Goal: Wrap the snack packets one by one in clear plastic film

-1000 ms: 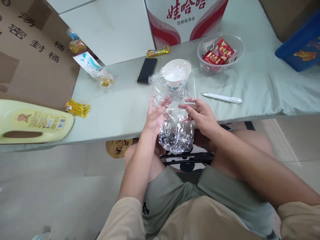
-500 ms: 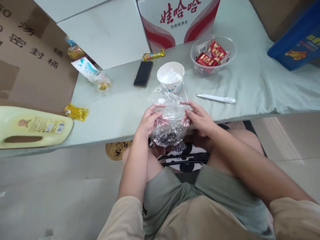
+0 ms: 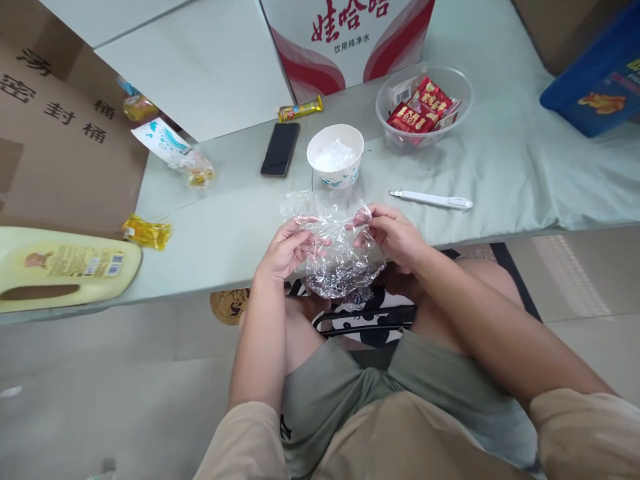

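Right now both hands are on the film, clear and crinkled, spread between them at the front edge of the table, its lower part over the lap. The right hand pinches it between thumb and forefinger. The left hand has its fingers half curled against it, and whether they grip it I cannot tell. Just beyond stands the bowl, upright, with crumpled clear plastic inside. Left of the bowl lies the phone; to its right, the white tool, near the tub of red packets
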A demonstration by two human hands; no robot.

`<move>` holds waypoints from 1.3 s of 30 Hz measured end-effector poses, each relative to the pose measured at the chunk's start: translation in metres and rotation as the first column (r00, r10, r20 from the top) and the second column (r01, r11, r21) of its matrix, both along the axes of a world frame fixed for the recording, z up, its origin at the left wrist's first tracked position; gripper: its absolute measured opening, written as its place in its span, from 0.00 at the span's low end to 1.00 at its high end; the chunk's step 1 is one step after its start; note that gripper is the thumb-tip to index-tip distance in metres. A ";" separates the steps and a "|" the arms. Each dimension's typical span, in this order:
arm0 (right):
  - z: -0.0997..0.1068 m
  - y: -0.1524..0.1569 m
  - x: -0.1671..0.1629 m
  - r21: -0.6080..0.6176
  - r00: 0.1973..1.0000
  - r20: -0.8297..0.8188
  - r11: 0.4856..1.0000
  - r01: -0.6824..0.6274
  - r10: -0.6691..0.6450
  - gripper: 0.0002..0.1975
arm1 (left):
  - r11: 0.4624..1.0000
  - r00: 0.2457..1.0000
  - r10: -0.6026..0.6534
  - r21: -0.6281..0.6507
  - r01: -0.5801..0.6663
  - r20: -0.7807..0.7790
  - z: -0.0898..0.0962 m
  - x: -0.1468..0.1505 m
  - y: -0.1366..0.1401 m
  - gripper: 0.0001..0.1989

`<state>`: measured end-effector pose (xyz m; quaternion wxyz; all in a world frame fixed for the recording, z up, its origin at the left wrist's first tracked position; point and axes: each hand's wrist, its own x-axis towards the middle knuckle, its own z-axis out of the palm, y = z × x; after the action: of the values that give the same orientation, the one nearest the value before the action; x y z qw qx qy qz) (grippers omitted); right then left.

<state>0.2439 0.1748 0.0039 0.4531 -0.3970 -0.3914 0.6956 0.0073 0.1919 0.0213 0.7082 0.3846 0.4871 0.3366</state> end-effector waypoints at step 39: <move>-0.014 -0.007 0.018 0.727 0.755 0.454 0.687 -0.006 -0.474 0.14 | 0.934 0.981 0.188 0.301 -0.190 0.034 -0.021 0.003 0.012 0.18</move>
<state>0.2617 0.1682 -0.0102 0.5056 -0.4506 -0.6872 0.2629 0.0102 0.2036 0.0005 0.6062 0.4393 0.4629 0.4747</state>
